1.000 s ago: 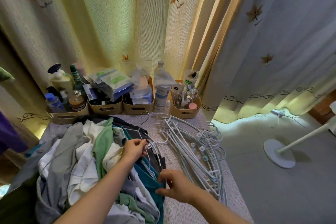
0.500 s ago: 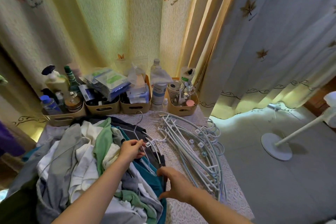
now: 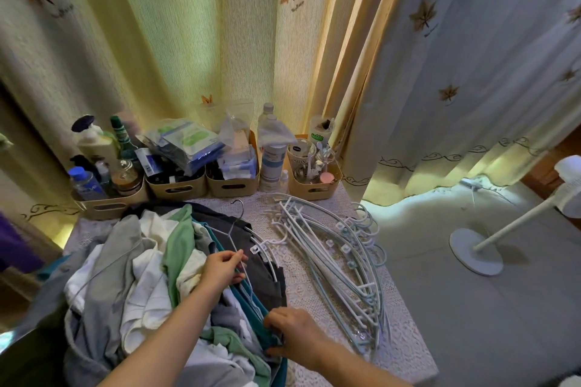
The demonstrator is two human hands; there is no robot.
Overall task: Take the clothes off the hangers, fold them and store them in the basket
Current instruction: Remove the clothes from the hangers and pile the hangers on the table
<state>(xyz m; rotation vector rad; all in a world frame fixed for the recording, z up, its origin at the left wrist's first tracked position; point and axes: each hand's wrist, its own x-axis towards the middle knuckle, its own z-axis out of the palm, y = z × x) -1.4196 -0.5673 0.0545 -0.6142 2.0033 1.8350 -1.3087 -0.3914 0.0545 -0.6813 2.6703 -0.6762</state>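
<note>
So here's the laundry situation: a big heap of clothes point(image 3: 138, 280) is dumped on the left half of the table point(image 3: 405, 345), greys, whites and a green piece all tangled together. On the right edge of that heap sit a dark grey shirt point(image 3: 264, 273) and a teal top point(image 3: 251, 305), with a thin wire hanger point(image 3: 233, 223) lying on the dark shirt, hook pointing toward the back of the table. The left hand point(image 3: 224, 270) is pinching that hanger's wire between thumb and fingertips, right over the dark shirt. The right hand point(image 3: 294, 334) is lower down near the front edge, fingers curled into the hem of the teal top and gripping it. Just beside the heap, on the lace cloth, is a stack of empty hangers point(image 3: 342, 261), white and pale blue, all fanned out. Along the back are four beige bins point(image 3: 177, 187) stuffed with bottles point(image 3: 94, 148) and packets, right up against the curtain point(image 3: 188, 41). A white fan stand point(image 3: 476, 253) is on the floor off to the right.
</note>
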